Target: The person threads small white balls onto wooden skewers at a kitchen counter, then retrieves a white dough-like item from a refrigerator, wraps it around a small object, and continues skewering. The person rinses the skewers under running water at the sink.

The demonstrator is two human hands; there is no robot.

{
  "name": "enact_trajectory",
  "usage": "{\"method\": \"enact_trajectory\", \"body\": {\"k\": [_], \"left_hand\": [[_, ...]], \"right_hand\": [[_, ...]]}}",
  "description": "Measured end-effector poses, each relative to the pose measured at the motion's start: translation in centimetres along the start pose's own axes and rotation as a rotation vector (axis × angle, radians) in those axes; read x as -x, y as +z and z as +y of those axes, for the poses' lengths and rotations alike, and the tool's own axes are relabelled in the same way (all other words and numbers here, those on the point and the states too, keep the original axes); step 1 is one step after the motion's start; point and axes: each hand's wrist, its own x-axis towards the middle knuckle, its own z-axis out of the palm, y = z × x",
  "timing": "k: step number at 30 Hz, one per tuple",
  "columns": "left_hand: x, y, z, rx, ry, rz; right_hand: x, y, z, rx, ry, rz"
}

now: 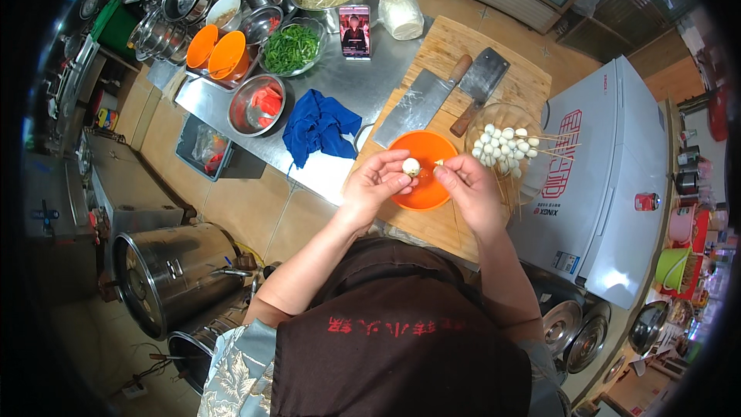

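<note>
Between the thumb and fingers of my left hand (385,179) is a small egg (411,166), mostly white with some speckled shell at its lower side. My right hand (466,182) pinches a small pale piece (439,163), perhaps shell. Both hands are over an orange plastic bowl (425,200), which has small bits inside and rests on the wooden cutting board (399,217). Right of it, a clear bowl (495,111) holds many peeled small eggs (503,147), with thin wooden skewers (558,142) among them.
Two cleavers (417,104) (486,72) lie on the board's far part. On the steel table (324,185) are a blue cloth (318,127), a steel bowl (231,107) with red pieces, chopped greens (291,49), a propped phone (355,32) and a bagged white block (401,16). A white freezer (584,185) stands right.
</note>
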Motion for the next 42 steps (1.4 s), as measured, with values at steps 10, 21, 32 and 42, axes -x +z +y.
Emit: {"method": "enact_trajectory", "body": {"k": [10, 21, 32, 42], "left_hand": [[0.1, 0.1, 0.7, 0.368, -0.105, -0.087], [0.2, 0.5, -0.6, -0.026, 0.172, -0.05], [0.8, 1.3, -0.5, -0.423, 0.354, 0.08], [0.7, 1.8, -0.4, -0.632, 0.522, 0.142]], "right_hand": [[-0.1, 1.2, 1.3, -0.091, -0.054, -0.028], [0.0, 1.4, 1.2, -0.099, -0.017, -0.036], [0.2, 1.2, 1.4, -0.072, 0.013, -0.041], [0.5, 2.2, 0.3, 0.338, -0.185, 0.135]]}}
